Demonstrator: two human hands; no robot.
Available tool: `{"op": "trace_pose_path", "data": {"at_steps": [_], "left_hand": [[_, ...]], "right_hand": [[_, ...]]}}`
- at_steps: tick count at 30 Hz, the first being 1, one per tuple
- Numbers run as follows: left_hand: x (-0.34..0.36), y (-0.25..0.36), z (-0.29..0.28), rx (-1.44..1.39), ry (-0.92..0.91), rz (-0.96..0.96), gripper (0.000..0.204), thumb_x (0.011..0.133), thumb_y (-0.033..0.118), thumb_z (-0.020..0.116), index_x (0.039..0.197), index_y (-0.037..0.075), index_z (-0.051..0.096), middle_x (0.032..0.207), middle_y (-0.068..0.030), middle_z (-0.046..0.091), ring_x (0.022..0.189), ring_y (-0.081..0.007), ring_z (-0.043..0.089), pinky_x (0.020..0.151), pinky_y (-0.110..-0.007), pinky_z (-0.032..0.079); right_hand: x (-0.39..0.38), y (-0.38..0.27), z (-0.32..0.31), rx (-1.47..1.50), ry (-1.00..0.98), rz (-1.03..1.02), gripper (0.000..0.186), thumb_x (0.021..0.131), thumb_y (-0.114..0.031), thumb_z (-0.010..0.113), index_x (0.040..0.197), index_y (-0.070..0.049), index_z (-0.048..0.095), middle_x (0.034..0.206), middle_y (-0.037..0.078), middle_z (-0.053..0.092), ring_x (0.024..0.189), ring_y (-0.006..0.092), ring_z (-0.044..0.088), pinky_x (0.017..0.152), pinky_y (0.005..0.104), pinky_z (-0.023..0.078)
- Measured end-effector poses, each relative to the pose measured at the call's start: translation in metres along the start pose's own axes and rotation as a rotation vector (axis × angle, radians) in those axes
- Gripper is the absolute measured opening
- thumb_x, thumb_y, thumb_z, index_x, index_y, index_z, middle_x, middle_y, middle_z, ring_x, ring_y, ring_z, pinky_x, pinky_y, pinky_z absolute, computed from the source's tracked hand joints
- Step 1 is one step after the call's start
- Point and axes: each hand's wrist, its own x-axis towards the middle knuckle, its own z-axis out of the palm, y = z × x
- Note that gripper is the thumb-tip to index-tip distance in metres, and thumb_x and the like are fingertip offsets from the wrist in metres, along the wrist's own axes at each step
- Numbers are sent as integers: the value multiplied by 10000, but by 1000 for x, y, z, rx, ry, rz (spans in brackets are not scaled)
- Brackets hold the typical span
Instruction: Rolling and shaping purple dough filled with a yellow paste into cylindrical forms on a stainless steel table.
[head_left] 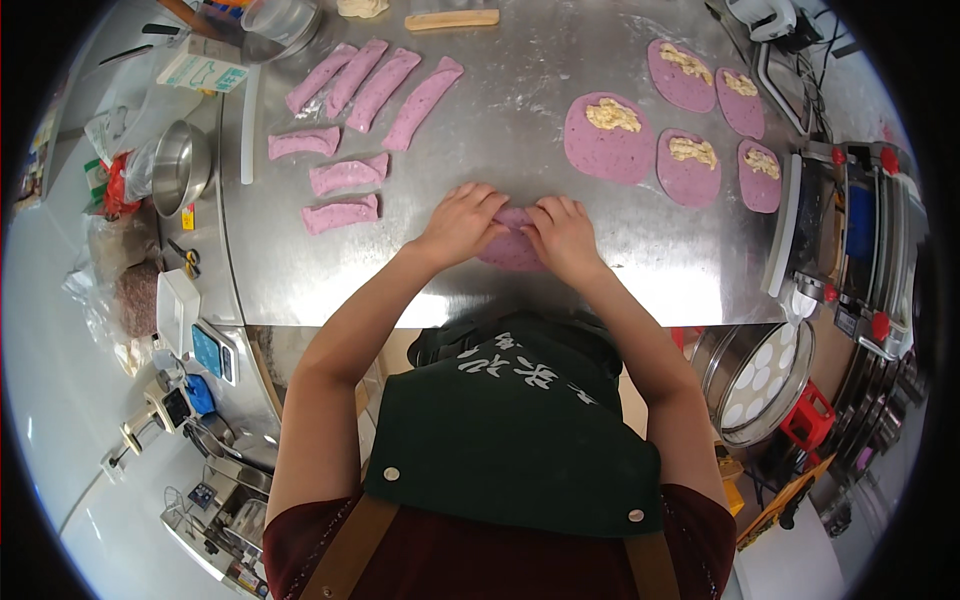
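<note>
Left hand and right hand grasped one partly folded pink dough round, near the steel table's front edge. Seven pink dough cylinders at left appeared done; five flat pink discs with pale-yellow filling lay unrolled, right.

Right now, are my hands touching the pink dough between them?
Touching. The head view shows your left hand and right hand meeting the pink dough at either side, with no visible gap.
</note>
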Motion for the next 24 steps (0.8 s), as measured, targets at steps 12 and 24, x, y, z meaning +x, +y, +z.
{"op": "trace_pose_path", "data": {"at_steps": [12, 24], "left_hand": [[1, -1, -6, -33, -95, -11, 406, 743, 176, 698, 1125, 62, 621, 1066, -100, 559, 1010, -282, 534, 882, -395, 433], [6, 2, -2, 1, -110, -20, 323, 783, 157, 670, 1096, 82, 643, 995, -84, 549, 978, -272, 530, 862, -392, 432]], "right_hand": [[-7, -1, -16, 56, -83, 38, 471, 762, -217, 691, 1179, -37, 565, 1082, 91, 551, 1049, 275, 513, 881, 414, 410], [1, -2, -15, 56, -134, 89, 486, 731, -220, 718, 1164, -44, 586, 1058, 78, 550, 1022, 269, 514, 858, 399, 416]]}}
